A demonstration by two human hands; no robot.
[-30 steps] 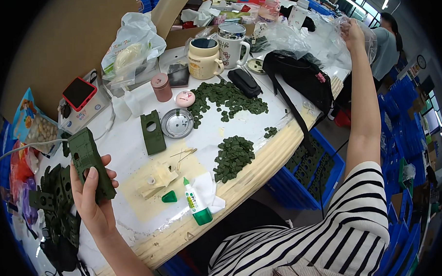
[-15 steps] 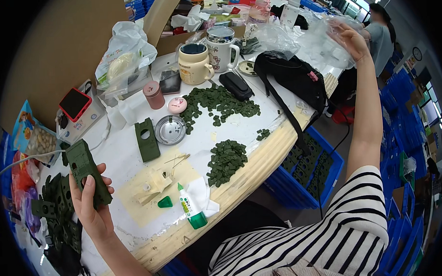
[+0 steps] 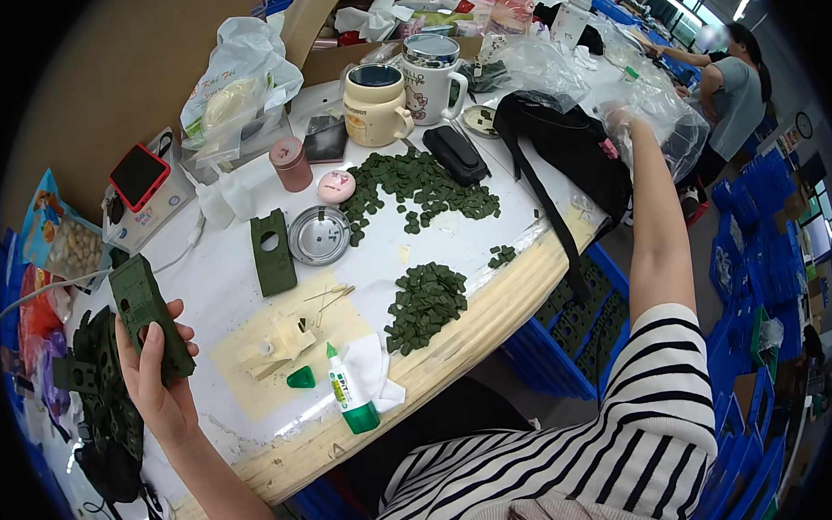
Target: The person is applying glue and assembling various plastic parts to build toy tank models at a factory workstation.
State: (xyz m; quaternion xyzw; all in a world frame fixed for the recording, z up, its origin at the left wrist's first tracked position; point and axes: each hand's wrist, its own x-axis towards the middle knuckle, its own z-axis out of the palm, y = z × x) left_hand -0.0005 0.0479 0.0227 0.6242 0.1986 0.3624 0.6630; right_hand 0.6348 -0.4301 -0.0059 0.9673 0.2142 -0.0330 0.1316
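Observation:
My left hand [image 3: 163, 374] grips a dark green block-like part [image 3: 147, 311] with a round hole, holding it tilted above the left side of the table. Over at the far right, my right hand [image 3: 620, 123] is at a clear plastic bag [image 3: 668, 127], its fingers hidden and blurred by the film. Another green part [image 3: 274, 254] with a hole lies flat near a round metal tin lid [image 3: 320, 234]. Small dark green pieces form a larger spread pile [image 3: 414, 191] and a nearer heap [image 3: 425, 305]. A glue bottle [image 3: 351, 391] lies by its green cap [image 3: 301, 378].
Two mugs [image 3: 374, 110] stand at the back, beside a black bag [image 3: 558, 140] whose strap hangs over the table edge. Dark green parts [image 3: 95, 390] are stacked at the left. A blue crate [image 3: 574, 319] sits below the edge. Another person [image 3: 735, 93] works beyond.
My right hand has come down and left, from raised with the plastic to low against the bag. The left hand still holds the green part, shifted slightly left and down.

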